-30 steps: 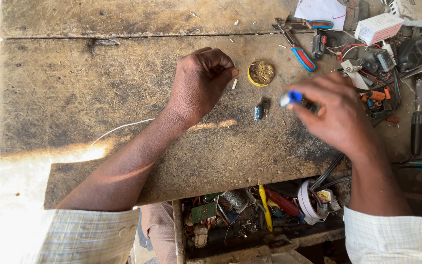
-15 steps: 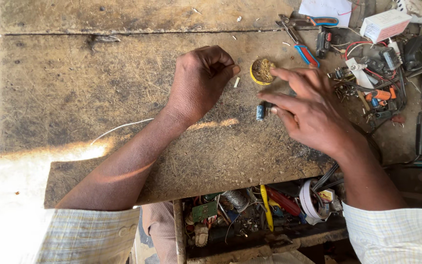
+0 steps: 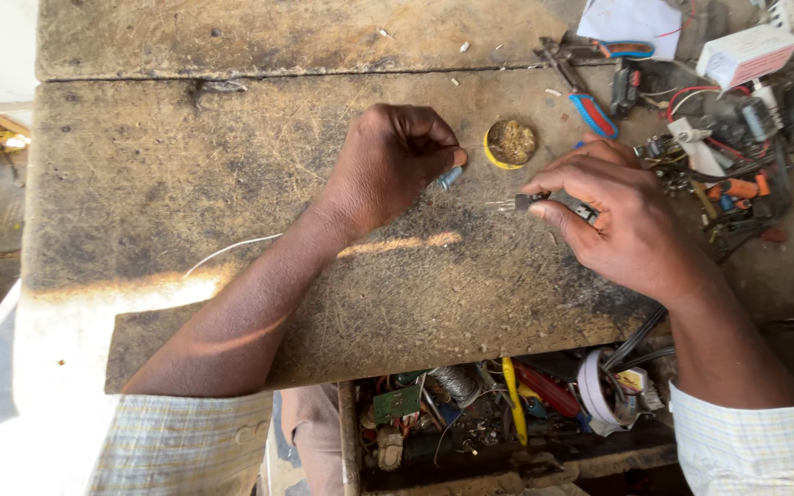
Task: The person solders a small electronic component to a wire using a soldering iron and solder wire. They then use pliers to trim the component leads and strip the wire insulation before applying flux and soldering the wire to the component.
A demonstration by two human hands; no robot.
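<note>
I see my right hand (image 3: 622, 225) pinching a small dark part (image 3: 535, 199) with thin wire legs just above the worn wooden bench (image 3: 186, 165), my left hand (image 3: 388, 170) fisted around a small grey cylinder (image 3: 449, 176); light, fragile-looking, best held by its body.

Desk (image 3: 232, 174): bare wood, rough, matt, scratched and grimy. Round tin (image 3: 509, 143): yellow rim, dull tangled metal wool inside. Pliers (image 3: 590, 110): dark metal, glossy blue-and-red plastic grips. Small part (image 3: 533, 199) in right hand (image 3: 618, 220): black, thin bright metal leads. Sleeves (image 3: 186, 441): checked woven cloth.
</note>
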